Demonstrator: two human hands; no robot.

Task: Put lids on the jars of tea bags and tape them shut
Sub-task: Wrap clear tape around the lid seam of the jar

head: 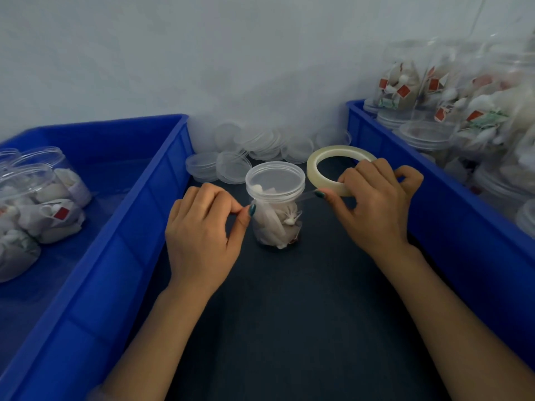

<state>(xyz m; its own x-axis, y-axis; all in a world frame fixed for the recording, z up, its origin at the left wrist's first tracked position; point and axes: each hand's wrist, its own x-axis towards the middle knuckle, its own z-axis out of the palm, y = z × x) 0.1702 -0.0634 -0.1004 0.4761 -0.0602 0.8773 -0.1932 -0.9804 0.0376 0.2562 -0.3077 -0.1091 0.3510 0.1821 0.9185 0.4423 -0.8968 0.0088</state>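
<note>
A clear plastic jar [276, 224] filled with white tea bags stands upright on the dark table, a clear lid [275, 180] on top. My right hand [373, 204] grips a roll of clear tape [321, 160] just right of the jar. A strip of tape [286, 198] stretches from the roll across the jar's front, below the lid. My left hand [202, 230] pinches the free end of that strip at the jar's left side.
A blue bin [121, 227] on the left holds several lidded jars [43, 204]. A blue bin [463, 215] on the right is piled with jars of tea bags [451, 111]. Loose clear lids [246, 151] lie heaped by the wall behind the jar.
</note>
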